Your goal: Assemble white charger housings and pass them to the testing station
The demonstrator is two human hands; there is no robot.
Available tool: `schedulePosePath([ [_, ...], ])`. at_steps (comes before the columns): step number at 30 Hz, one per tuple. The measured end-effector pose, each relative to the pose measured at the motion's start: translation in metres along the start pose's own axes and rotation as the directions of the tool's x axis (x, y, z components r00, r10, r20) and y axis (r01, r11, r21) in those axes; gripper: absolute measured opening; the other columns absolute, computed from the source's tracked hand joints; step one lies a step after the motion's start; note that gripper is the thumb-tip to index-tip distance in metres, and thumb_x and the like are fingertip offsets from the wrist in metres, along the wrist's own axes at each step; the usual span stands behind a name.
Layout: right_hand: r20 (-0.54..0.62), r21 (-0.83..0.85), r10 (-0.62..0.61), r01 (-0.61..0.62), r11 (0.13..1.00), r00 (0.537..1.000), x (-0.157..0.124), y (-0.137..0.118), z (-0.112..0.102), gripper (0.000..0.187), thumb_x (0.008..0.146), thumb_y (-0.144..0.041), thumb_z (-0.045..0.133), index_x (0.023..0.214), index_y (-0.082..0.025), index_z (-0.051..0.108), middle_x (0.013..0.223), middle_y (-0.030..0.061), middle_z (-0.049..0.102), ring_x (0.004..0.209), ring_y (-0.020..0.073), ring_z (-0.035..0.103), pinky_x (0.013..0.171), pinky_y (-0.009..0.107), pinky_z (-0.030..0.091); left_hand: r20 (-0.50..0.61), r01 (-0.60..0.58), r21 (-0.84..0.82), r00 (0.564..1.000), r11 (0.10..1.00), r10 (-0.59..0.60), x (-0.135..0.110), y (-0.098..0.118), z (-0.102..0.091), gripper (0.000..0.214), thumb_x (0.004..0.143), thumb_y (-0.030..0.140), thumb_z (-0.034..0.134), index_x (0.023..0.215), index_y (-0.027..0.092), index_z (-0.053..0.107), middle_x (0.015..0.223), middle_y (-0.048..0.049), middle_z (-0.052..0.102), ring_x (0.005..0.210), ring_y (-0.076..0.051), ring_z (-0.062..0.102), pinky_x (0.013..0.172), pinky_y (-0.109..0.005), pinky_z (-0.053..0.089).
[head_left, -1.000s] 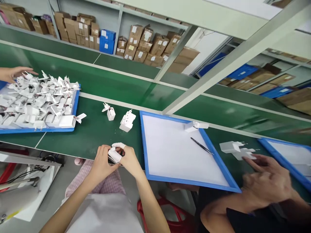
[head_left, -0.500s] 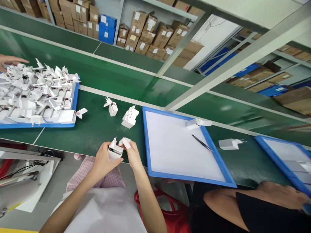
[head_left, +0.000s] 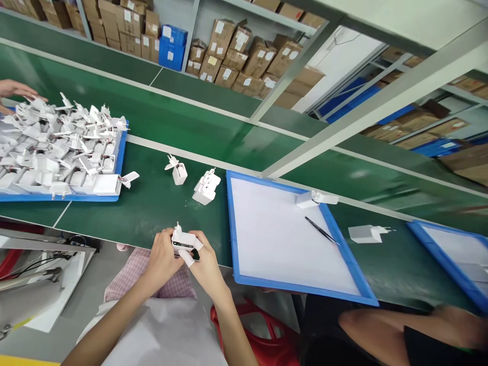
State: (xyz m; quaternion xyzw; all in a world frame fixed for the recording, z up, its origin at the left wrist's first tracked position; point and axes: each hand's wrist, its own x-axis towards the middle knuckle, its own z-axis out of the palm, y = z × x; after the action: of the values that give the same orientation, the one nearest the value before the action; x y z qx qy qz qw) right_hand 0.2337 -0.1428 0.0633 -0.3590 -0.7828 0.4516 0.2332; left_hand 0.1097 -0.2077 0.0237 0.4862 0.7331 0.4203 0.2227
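Over the front edge of the green bench, a white plug adapter [head_left: 183,239] with two pins pointing up is held between both hands. My left hand [head_left: 162,254] is closed around its left side. On its right, my right hand [head_left: 206,259], with white covers on thumb and finger, pinches the cap-like plug part, which sits over the housing with a dark gap below it. Further back stand a single white adapter with its plug part tilted off [head_left: 179,172] and a small cluster of white plug parts [head_left: 206,186].
On the left, a blue-rimmed tray [head_left: 121,152] is heaped with white adapters, a co-worker's hand [head_left: 19,91] at its far side. Right of me lies a blue-framed white tray [head_left: 263,229] with black tweezers [head_left: 320,230]. A co-worker's arm [head_left: 381,325] is at the lower right.
My right hand has moved in onto the adapter, its thumb now at the front. The plug part now lies across the housing's opening. The view has shifted slightly.
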Motion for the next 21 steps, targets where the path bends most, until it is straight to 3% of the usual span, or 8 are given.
schedulePosePath([
  [6, 0.037, -0.032, -0.078, 0.079, 0.996, 0.996, -0.003, 0.005, 0.002, 0.021, 0.09, -0.015, 0.051, 0.11, -0.019, 0.056, 0.112, 0.0083, 0.055, 0.101, 0.0206, 0.057, 0.085, 0.03, 0.05, -0.051, -0.119, 0.074, 0.991, 0.99, 0.123, -0.006, -0.009, 0.005, 0.042, 0.073, 0.017, 0.059, 0.111, 0.015, 0.042, 0.11, -0.0137, 0.055, 0.096, -0.029, 0.054, 0.08, -0.045, 0.049],
  [11, -0.048, -0.076, -0.141, 0.137, 0.988, 0.989, -0.007, 0.009, 0.007, 0.019, 0.092, -0.015, 0.052, 0.11, -0.02, 0.055, 0.107, 0.0074, 0.057, 0.096, 0.0193, 0.059, 0.084, 0.029, 0.051, -0.085, -0.211, 0.108, 0.972, 0.972, 0.22, -0.007, -0.01, 0.008, 0.039, 0.075, 0.015, 0.058, 0.11, 0.016, 0.041, 0.107, -0.0123, 0.055, 0.095, -0.027, 0.053, 0.078, -0.041, 0.047],
  [16, -0.07, -0.258, -0.225, 0.201, 0.945, 0.972, -0.012, 0.018, 0.01, 0.02, 0.097, -0.019, 0.049, 0.116, -0.019, 0.053, 0.112, 0.0095, 0.058, 0.1, 0.02, 0.062, 0.087, 0.03, 0.052, -0.139, -0.288, 0.165, 0.94, 0.943, 0.311, -0.005, -0.008, 0.009, 0.042, 0.072, 0.011, 0.057, 0.11, 0.016, 0.04, 0.099, -0.009, 0.056, 0.087, -0.024, 0.054, 0.074, -0.039, 0.046],
  [21, -0.014, -0.384, -0.353, 0.321, 0.866, 0.935, -0.009, 0.028, 0.006, 0.022, 0.099, -0.023, 0.044, 0.119, -0.018, 0.051, 0.112, 0.0104, 0.06, 0.097, 0.0205, 0.065, 0.082, 0.029, 0.055, -0.189, -0.331, 0.221, 0.908, 0.917, 0.373, -0.003, -0.006, 0.011, 0.043, 0.069, 0.011, 0.057, 0.109, 0.015, 0.041, 0.096, -0.009, 0.057, 0.081, -0.023, 0.053, 0.069, -0.037, 0.045],
])
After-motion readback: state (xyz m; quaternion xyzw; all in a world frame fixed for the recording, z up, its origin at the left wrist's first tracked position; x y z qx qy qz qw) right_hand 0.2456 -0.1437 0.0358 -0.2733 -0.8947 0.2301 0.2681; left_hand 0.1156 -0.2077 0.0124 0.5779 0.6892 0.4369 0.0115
